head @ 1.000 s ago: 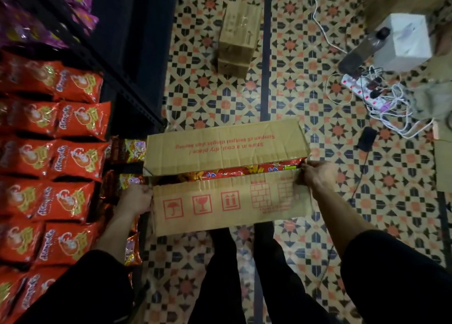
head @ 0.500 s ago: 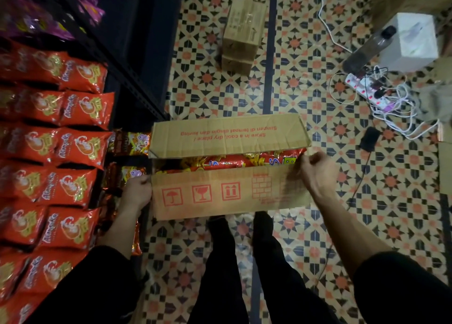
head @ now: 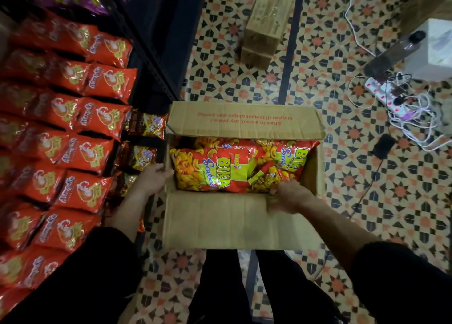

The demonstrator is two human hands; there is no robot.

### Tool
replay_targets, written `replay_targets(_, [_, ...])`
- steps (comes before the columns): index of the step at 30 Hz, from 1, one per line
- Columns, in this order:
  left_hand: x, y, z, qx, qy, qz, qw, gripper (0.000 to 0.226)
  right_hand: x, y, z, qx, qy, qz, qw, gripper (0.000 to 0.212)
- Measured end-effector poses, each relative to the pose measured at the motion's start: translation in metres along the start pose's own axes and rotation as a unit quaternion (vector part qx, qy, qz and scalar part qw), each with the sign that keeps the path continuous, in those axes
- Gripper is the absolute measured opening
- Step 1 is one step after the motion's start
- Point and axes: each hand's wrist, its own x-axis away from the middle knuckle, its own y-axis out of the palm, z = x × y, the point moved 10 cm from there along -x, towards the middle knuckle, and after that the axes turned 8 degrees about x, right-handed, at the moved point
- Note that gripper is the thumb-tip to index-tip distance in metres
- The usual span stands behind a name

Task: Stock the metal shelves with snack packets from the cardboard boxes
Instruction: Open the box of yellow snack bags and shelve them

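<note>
Left hand [head: 152, 179] clasps the cardboard box [head: 220, 223] at its nine o'clock wall, thumb hooked at the rim, most likely to steady the box at working height beside the shelving. Right hand [head: 288, 196] lies on the fold of the near flap, at about five o'clock of the opening. It is blurred, so I cannot tell whether it grips the flap or only presses it down; either way it holds the flap clear of the contents.

With both flaps folded outward, the snack packets [head: 215, 172] lie exposed, red and yellow, flat and overlapping, filling the box to near the rim. None has been lifted out, so I judge the stocking from this box is only about to start.

At nine o'clock of the box stand the metal shelves [head: 151, 62], with rows of orange packets [head: 97, 113] packed upright and overlapping. A lower tier just beside the box holds brown packets [head: 146, 125].

Farther out on the patterned tile floor [head: 367, 177], a small closed carton [head: 265, 27] sits at twelve o'clock. A power strip [head: 391, 98] with tangled white cables lies at two o'clock, well apart from the box.
</note>
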Motion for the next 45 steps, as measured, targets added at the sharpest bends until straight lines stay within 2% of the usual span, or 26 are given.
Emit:
replay_targets(2, [-0.018, 0.004, -0.017, -0.017, 0.016, -0.003, 1.0, 0.054, -0.002, 0.001, -0.013, 0.085, -0.008, 0.05, 0.995, 0.044])
replay_targets(4, [-0.016, 0.007, -0.017, -0.021, 0.021, 0.003, 1.0, 0.056, -0.004, 0.001, -0.025, 0.144, -0.019, 0.084, 0.986, 0.033])
replay_targets(7, [0.006, 0.008, 0.003, -0.037, 0.029, 0.025, 0.999, 0.047, -0.012, 0.001, -0.034, 0.183, -0.024, 0.072, 0.98, 0.022])
replay_targets(9, [0.012, 0.005, 0.01, -0.048, 0.032, 0.056, 0.997, 0.039, -0.019, -0.006, -0.031, 0.165, -0.017, 0.045, 0.985, 0.024])
replay_targets(12, [0.014, 0.001, 0.016, -0.046, 0.038, 0.093, 0.994, 0.045, -0.027, -0.031, -0.031, 0.065, -0.03, 0.048, 0.996, 0.032])
replay_targets(16, [0.01, 0.009, 0.029, -0.049, 0.045, 0.103, 0.992, 0.044, -0.026, -0.099, -0.034, -0.028, -0.047, 0.184, 0.981, 0.03])
replay_targets(21, [0.011, 0.007, 0.035, -0.076, 0.037, 0.112, 0.99, 0.039, -0.009, -0.132, -0.051, 0.017, -0.082, 0.227, 0.97, 0.052])
replay_targets(24, [0.01, 0.005, 0.032, -0.081, 0.03, 0.107, 0.991, 0.035, 0.019, -0.164, -0.053, 0.001, -0.101, 0.343, 0.934, 0.057])
replay_targets(26, [0.01, 0.003, 0.03, -0.066, 0.023, 0.114, 0.991, 0.035, 0.022, -0.189, -0.046, -0.003, -0.092, 0.386, 0.918, 0.057])
replay_targets(30, [0.013, 0.007, 0.03, -0.064, 0.038, 0.144, 0.987, 0.02, -0.024, -0.223, -0.031, 0.011, -0.059, 0.358, 0.932, 0.057])
replay_targets(34, [0.012, 0.012, 0.029, -0.072, 0.033, 0.203, 0.976, 0.021, -0.069, -0.215, -0.02, 0.034, -0.059, 0.297, 0.952, 0.04])
replay_targets(40, [0.017, 0.02, 0.025, -0.07, 0.016, 0.235, 0.969, 0.031, -0.099, -0.202, -0.006, 0.014, -0.041, 0.254, 0.966, 0.051])
replay_targets(42, [0.025, 0.022, 0.027, -0.04, 0.038, 0.243, 0.968, 0.038, -0.096, -0.204, -0.008, -0.002, -0.045, 0.253, 0.966, 0.049])
replay_targets(45, [0.048, 0.023, 0.046, 0.001, 0.123, 0.282, 0.951, 0.046, -0.078, -0.208, -0.012, -0.013, -0.07, 0.288, 0.955, 0.044])
